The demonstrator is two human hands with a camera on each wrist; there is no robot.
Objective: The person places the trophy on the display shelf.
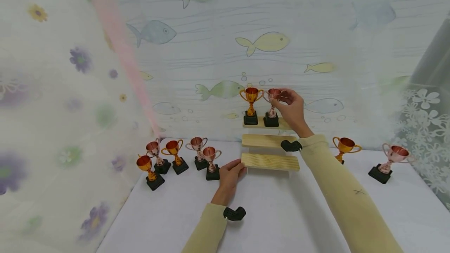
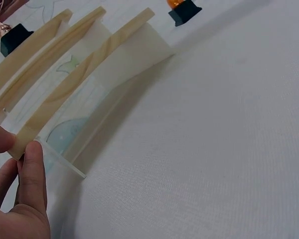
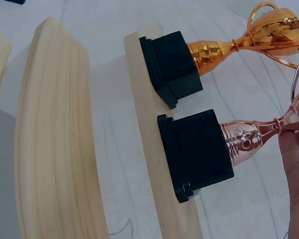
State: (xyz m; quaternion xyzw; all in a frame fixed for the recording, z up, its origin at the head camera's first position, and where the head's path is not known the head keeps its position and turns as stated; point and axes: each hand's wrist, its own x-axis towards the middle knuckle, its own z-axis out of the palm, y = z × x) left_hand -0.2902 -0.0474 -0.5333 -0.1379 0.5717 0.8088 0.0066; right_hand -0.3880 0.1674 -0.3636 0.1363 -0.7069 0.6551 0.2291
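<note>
Head view showed me the right hand [image 1: 292, 109] in a narrow pinch around the bowl of the pink cup [image 1: 272, 112], probably to keep it upright: its base sat on the slim top shelf [image 1: 286, 124], with a gold cup [image 1: 251, 107] at nine o'clock. Toward seven o'clock, the left hand [image 1: 230, 175] gripped the bottom shelf [image 1: 270, 162] by its end, thumb against fingers, likely bracing everything above. I could read no brand or label; the right sleeve [image 1: 342, 182] bore only a cross-like mark [image 1: 359, 192].

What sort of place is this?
Probably an indoor display corner: a pale fish-printed backdrop, a three-tiered pale wooden stand, and a black-based shiny gold trophy cup on top.
</note>
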